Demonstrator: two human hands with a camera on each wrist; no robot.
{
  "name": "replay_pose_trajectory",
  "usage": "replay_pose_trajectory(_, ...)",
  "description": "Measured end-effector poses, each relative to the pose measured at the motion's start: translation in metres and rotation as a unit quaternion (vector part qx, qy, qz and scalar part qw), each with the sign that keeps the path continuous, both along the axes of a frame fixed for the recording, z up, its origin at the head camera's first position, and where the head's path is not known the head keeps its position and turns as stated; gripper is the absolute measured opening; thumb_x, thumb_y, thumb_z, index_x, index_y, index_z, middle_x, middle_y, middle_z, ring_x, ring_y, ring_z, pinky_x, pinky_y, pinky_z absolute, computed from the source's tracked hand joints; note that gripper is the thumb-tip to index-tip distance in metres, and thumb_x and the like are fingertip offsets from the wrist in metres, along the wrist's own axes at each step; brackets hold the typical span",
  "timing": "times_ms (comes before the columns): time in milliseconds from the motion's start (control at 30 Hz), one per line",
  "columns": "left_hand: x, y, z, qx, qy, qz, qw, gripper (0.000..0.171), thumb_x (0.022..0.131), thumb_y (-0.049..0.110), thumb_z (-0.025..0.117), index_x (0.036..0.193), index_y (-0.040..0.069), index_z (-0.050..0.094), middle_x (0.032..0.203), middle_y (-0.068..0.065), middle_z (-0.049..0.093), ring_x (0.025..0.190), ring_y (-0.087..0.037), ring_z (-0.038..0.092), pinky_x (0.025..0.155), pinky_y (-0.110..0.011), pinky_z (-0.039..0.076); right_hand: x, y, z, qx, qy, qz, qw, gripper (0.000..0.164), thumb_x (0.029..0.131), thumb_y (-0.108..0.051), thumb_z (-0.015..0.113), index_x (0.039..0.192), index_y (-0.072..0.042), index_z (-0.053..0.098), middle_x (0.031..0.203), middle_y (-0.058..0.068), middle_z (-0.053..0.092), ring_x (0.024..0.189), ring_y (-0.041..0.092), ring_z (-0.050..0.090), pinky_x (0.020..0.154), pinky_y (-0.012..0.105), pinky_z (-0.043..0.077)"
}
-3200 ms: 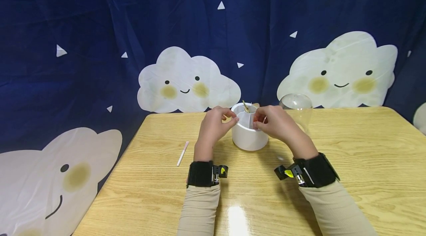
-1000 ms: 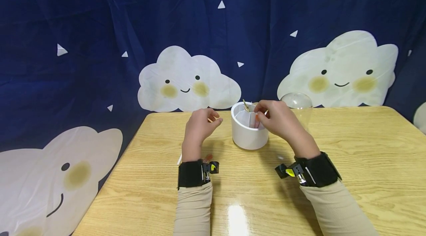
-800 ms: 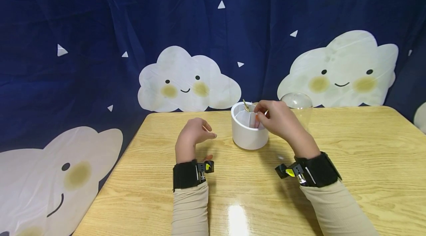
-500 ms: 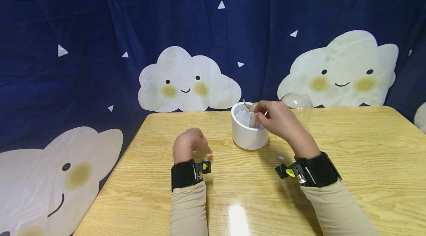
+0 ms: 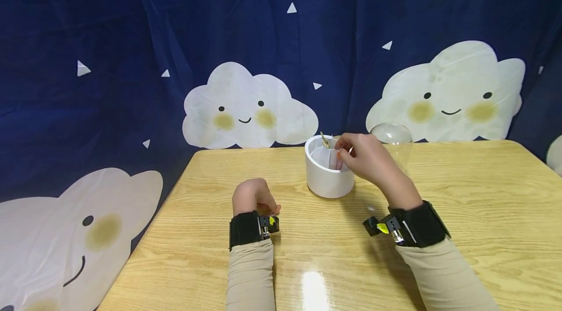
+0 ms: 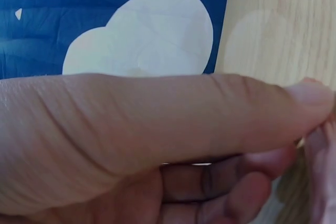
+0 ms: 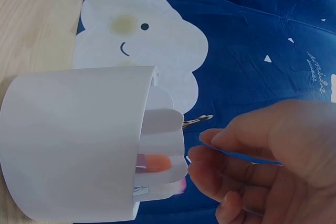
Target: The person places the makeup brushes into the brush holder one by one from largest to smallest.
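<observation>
My left hand (image 5: 255, 196) is bent down at the table, left of a white round holder (image 5: 330, 185). Its thumb and index finger pinch together in the left wrist view, at an orange-tipped makeup brush (image 5: 278, 209) mostly hidden by the hand. My right hand (image 5: 370, 157) is at the holder's right rim. In the right wrist view its fingers (image 7: 207, 169) are loosely bent, fingertips right at a divider (image 7: 163, 135). Inside the holder stand an orange-bristled makeup brush (image 7: 157, 162) and a thin dark-and-gold stick (image 7: 197, 121). A pink tuft (image 7: 181, 186) shows behind the divider.
A clear dome cover (image 5: 392, 136) stands behind the right hand. On the wooden table (image 5: 333, 252) a small clear piece (image 5: 371, 208) lies below the right hand. A dark blue cloth (image 5: 333, 48) with clouds hangs behind the table.
My left hand has left the holder's rim, moved left and come down over the orange-tipped makeup brush, fingertips closing on it. The right hand stays at the holder.
</observation>
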State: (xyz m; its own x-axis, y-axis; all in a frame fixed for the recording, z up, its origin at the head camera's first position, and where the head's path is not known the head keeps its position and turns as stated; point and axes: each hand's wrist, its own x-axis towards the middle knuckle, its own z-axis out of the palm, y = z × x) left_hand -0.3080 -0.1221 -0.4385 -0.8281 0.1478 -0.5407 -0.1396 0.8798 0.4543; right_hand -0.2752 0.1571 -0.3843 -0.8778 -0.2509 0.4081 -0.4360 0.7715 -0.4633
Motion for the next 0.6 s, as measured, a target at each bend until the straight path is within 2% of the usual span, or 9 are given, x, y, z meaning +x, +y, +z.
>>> replay_pose_trajectory(200,0.0022,0.0006,-0.003,0.053,-0.021,0.03,0.9979,0.022,0.084,-0.001,0.073,0.064,0.005,0.068,0.053,0.0,0.05,0.049,-0.01,0.045,0.054,-0.022,0.046,0.0003,-0.0004,0.0003,-0.001,-0.004,0.0,1.0,0.013,0.09,-0.003,0.062,0.097,0.001,0.072,0.083,0.009,0.07,0.072,0.022,0.06,0.065,0.035,0.048)
replay_pose_trajectory(367,0.0029,0.0012,-0.0034,0.047,0.002,0.013,0.9988,0.018,0.085,-0.002,0.073,0.068,0.003,0.069,0.058,-0.002,0.052,0.052,-0.011,0.044,0.053,-0.022,0.042,0.0004,-0.0007,0.0001,0.0,-0.002,0.0,1.0,0.013,0.089,-0.003,0.062,0.097,0.001,0.072,0.083,0.009,0.07,0.072,0.022,0.06,0.065,0.035,0.048)
replay_pose_trajectory(600,0.0043,0.0005,0.0015,0.039,0.041,0.011,0.9984,0.009,0.085,0.006,0.077,0.078,0.004,0.073,0.075,-0.002,0.068,0.063,-0.013,0.056,0.059,-0.024,0.048,0.0006,-0.0005,0.0011,0.002,-0.001,-0.001,1.0,0.013,0.089,-0.003,0.062,0.097,0.001,0.072,0.083,0.01,0.07,0.073,0.022,0.06,0.066,0.035,0.048)
